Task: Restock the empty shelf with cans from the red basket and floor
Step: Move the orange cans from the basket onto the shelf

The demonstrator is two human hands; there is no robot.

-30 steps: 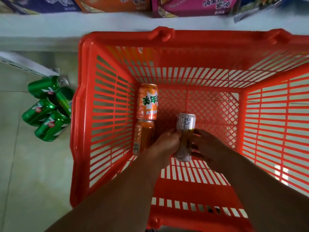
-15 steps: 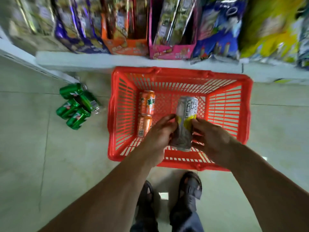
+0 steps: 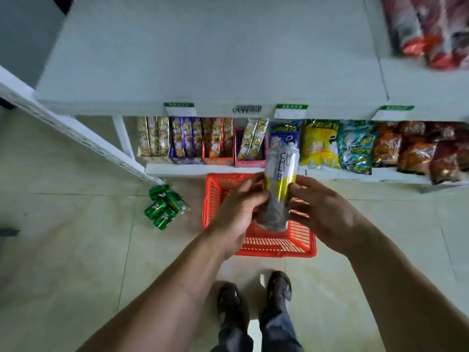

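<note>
Shelving (image 3: 215, 59) fills the top of the view: a wide white shelf, bare across most of its surface, with price tags (image 3: 180, 109) along its front edge and red packets (image 3: 429, 29) at its far right. Below it a lower shelf (image 3: 193, 169) carries boxed snacks (image 3: 187, 138) on the left and bags of crisps (image 3: 355, 146) on the right. Pale floor tiles (image 3: 76, 250) spread beneath, and the person's two sandalled feet (image 3: 253, 298) stand at the bottom. On the floor just in front of the lower shelf sits the red basket (image 3: 276, 246), partly hidden behind the hands. Well to its left, green cans (image 3: 163, 207) lie in a cluster on their sides. Both forearms reach forward over the basket. The left hand (image 3: 237, 212) and right hand (image 3: 322, 209) hold one tall silver and yellow can (image 3: 278, 186) between them, raised above the basket, roughly upright and tilted slightly. Left fingers (image 3: 250, 184) curl round its left side; right fingers (image 3: 308, 185) are spread and bent against its right side.
</note>
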